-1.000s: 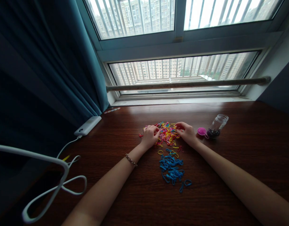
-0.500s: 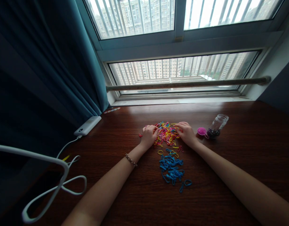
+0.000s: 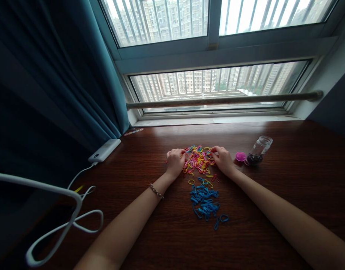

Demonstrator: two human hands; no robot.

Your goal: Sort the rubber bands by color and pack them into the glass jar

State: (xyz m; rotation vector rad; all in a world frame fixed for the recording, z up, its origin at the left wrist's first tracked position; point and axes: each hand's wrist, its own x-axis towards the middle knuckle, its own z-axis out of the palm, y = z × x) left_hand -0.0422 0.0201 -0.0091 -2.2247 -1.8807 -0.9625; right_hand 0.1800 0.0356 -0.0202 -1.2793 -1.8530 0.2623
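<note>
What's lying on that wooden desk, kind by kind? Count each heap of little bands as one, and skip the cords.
Heaps of bands: 2, the mixed-colour heap and the blue heap
Glass jar: 1
Pink lid: 1
White power bank: 1
Small coloured strip by the curtain: 1
Total: 6

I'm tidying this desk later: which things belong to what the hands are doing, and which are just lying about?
In hand: mixed coloured bands, touched by the left hand and right hand; blue bands heaped nearer the person; probably the open jar and pink lid.
Lying about: power bank, white cable, white loop, curtain.
</note>
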